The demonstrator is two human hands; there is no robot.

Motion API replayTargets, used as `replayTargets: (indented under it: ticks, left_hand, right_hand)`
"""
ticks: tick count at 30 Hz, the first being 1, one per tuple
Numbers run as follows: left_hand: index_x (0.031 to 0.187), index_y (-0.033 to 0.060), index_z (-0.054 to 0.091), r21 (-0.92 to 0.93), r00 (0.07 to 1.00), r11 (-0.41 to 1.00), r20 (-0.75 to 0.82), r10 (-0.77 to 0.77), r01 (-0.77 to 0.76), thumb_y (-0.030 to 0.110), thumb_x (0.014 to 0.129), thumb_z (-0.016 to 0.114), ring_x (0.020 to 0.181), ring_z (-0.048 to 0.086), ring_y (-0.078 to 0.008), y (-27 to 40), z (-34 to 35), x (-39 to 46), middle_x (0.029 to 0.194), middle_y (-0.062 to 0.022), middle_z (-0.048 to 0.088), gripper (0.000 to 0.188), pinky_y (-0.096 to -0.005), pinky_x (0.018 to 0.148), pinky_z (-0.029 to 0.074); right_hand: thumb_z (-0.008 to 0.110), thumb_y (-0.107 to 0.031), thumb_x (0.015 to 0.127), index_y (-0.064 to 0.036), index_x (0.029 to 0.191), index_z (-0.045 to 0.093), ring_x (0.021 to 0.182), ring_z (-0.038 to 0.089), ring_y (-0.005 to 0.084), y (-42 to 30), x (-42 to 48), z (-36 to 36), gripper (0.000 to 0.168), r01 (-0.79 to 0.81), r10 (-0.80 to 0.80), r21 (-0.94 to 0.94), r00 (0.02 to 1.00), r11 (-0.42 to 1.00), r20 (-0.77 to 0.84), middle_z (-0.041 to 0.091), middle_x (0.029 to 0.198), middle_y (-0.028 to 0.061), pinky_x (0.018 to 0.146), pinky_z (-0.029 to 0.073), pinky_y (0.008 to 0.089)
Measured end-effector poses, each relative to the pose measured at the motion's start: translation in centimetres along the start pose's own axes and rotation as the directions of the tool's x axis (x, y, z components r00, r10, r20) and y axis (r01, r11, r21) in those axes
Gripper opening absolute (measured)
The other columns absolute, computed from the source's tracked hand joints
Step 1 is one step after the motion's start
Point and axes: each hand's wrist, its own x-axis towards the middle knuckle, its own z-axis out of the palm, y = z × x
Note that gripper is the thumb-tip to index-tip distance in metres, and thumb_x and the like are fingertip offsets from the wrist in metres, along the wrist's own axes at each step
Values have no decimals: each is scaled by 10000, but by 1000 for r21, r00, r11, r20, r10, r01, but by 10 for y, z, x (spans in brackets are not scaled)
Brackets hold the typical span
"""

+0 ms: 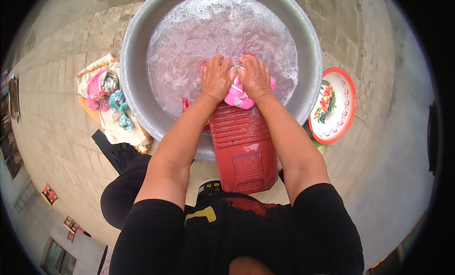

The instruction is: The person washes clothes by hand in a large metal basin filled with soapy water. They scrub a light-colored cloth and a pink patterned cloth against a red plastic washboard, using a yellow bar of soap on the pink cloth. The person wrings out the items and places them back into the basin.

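Both my hands are on a wet pink-and-white cloth (239,95) at the upper part of a red plastic washboard (245,150). My left hand (217,76) grips its left side, and my right hand (254,76) presses on its right side, with the fingers partly hidden in the suds. The ridged board leans over the near rim of a large metal basin (135,79), its top end under the water. Cloudy, foamy water (213,29) fills the basin. A bit of red material (185,104) shows at the water's edge, left of the board.
Left of the basin, pink (99,90) and turquoise (121,109) wet cloths lie on a cream fabric (113,129) on the paved ground. Dark fabric (115,152) lies nearer me. At right stands a red-rimmed enamel basin (344,108) with a floral pattern. A small chair (70,225) is farther left.
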Motion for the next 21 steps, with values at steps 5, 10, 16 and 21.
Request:
replayTargets:
  ticks: [5,10,16,21]
  left_hand:
    - [986,69,641,-191,980,981,187,70,-34,271,785,593,959,559,-348,5,-26,-17,966,-150,627,289,-451,857,426]
    - [1019,75,554,-183,984,979,131,118,-93,148,707,672,998,497,-307,56,-59,-130,1001,-104,526,341,-448,842,366]
    - [902,109,532,-57,974,976,73,214,-210,195,806,596,920,489,-296,20,-15,-73,900,-103,493,144,-446,758,358]
    - [975,44,611,-280,975,946,190,-113,164,313,846,613,956,540,-349,8,-17,-26,969,-163,603,298,-437,862,422]
  right_hand:
    - [605,-181,793,-105,1053,620,1120,517,307,-9,-11,-52,271,-109,6,208,898,972,440,594,1163,72,951,407,444]
    - [642,-143,717,-97,963,598,1046,532,291,-42,-110,-87,254,130,-169,162,952,978,256,587,1127,82,910,401,400]
    - [591,-191,790,-75,847,584,962,564,315,-11,-65,-24,129,86,-69,-58,964,995,258,621,1018,121,840,441,419]
    - [571,-173,797,-73,800,620,900,577,368,-12,-30,-26,111,-237,178,178,939,955,293,635,889,166,820,454,445]
